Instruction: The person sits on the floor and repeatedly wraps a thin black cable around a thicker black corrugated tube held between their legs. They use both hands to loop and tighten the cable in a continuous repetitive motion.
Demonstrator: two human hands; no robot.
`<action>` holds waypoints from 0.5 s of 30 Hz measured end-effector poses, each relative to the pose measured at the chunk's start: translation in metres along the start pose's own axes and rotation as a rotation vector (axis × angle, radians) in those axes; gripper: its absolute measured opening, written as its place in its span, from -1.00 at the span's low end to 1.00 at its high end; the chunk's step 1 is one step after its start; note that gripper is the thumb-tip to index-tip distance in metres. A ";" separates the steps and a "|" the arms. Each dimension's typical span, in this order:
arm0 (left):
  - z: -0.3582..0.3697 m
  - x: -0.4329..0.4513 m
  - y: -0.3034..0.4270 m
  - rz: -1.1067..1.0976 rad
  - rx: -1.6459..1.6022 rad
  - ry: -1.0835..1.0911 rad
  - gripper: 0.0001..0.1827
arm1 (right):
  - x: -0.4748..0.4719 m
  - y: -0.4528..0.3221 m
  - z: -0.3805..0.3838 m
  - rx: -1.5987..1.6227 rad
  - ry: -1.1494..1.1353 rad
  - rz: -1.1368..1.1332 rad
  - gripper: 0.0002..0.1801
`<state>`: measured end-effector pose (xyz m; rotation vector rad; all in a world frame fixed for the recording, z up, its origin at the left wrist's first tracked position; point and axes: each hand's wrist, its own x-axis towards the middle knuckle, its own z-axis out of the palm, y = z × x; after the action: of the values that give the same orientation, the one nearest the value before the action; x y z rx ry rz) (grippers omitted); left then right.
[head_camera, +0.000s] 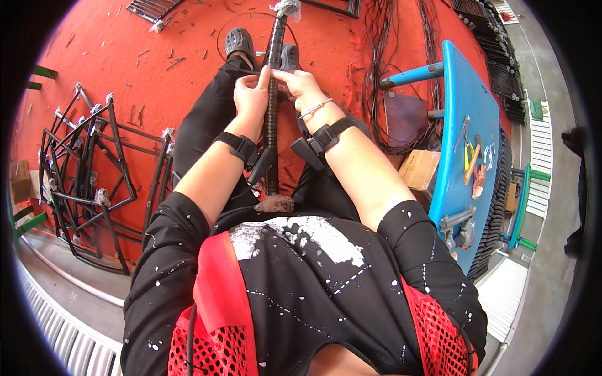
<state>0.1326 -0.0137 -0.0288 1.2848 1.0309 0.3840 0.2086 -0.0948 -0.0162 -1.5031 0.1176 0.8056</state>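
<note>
A long tube [270, 127], wound with dark flat strip, runs upright through the picture between my legs. Clear plastic wrap [287, 8] covers its far end, while a brownish fuzzy bundle [275, 204] sits at its near end by my waist. My left hand [250, 95] grips the tube from the left, thumb lying along it. From the right, my right hand [301, 87] holds it at the same height, fingertips meeting my left thumb; some fingers are hidden behind. A thin dark strand [221, 29] loops over the floor around the tube's far part.
Black metal frames [89, 174] with plastic-wrapped ends lie on the red floor [197, 28] at left. Bundles of dark strands [376, 56] hang at right. A blue table [470, 155] bears yellow-handled pliers [468, 155] and a wooden-handled tool [471, 164]. Cardboard boxes [421, 169] stand beside it.
</note>
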 end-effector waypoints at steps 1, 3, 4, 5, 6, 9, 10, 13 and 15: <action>-0.001 -0.004 0.000 0.170 0.099 0.074 -0.50 | -0.002 0.000 0.000 -0.006 -0.001 0.005 -0.79; -0.006 -0.011 0.000 0.470 0.301 0.192 -0.48 | -0.004 -0.002 0.001 -0.013 -0.003 0.012 -0.78; -0.011 -0.011 0.001 0.500 0.242 0.071 -0.54 | -0.005 -0.004 0.001 -0.028 0.000 0.031 -0.78; -0.013 -0.014 0.000 0.582 0.284 0.047 -0.56 | -0.006 -0.005 0.001 -0.042 0.002 0.052 -0.78; -0.016 -0.015 0.000 0.665 0.325 0.026 -0.57 | -0.007 -0.006 0.001 -0.054 -0.004 0.060 -0.78; -0.018 -0.015 -0.002 0.764 0.372 0.015 -0.62 | -0.007 -0.007 0.001 -0.014 -0.026 0.070 -0.76; -0.017 -0.014 -0.003 0.749 0.379 -0.008 -0.64 | -0.006 -0.007 0.000 -0.030 -0.009 0.074 -0.76; -0.013 -0.012 -0.006 0.658 0.349 -0.033 -0.64 | -0.003 -0.004 -0.001 -0.017 0.035 0.075 -0.74; -0.009 -0.012 -0.008 0.587 0.319 -0.039 -0.62 | -0.001 -0.001 -0.002 -0.023 0.029 0.011 -0.75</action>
<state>0.1171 -0.0198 -0.0302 1.8780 0.6802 0.6513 0.2096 -0.0965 -0.0150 -1.5376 0.1387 0.7969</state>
